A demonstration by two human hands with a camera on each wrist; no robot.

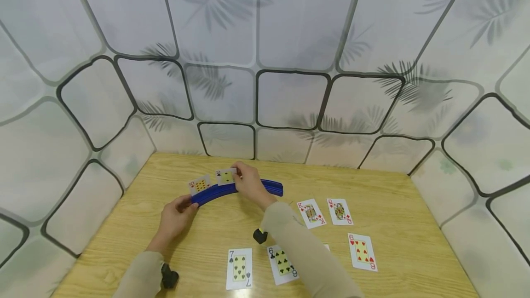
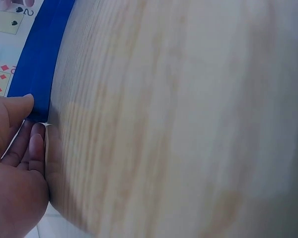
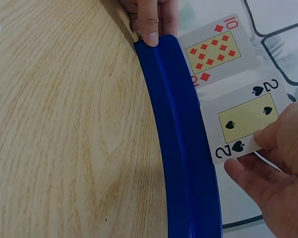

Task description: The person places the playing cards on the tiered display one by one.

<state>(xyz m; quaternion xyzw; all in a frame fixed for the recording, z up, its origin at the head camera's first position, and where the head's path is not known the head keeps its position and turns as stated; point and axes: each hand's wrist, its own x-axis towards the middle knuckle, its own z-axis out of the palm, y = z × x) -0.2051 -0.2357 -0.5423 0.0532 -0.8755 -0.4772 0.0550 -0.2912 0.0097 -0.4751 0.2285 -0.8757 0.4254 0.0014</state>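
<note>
Observed both hands engaged at a curved blue card holder (image 1: 221, 191), resting on the wood-grain counter (image 1: 414, 243). Found the left hand (image 1: 175, 219) gripping the holder's left end, thumb laid over the top and fingers tucked beyond the end. Found the right hand (image 1: 250, 182) pinching the two of spades (image 3: 246, 119) between thumb and fingers, at the holder's far edge.

Judged step in hand: setting the two of spades into the holder, beside the ten of diamonds (image 3: 213, 52). Could not confirm from these angles full seating of the lower edge in the slot. Judged next move to call for a light downward push along the groove, steadying maintained at the left end, then release of the pinch without dragging the card askew.

Checked contents of the holder: counted the ten of diamonds, leaning near the left end, and the two of spades, just beside, at the rim. Counted outside the holder, face up on the counter: king of diamonds (image 1: 311, 214), queen of diamonds (image 1: 339, 211), a hearts card (image 1: 362, 252), seven of spades (image 1: 239, 268) and six of clubs (image 1: 282, 263). Noted the last partly covered by the right sleeve (image 1: 306, 252).
</note>
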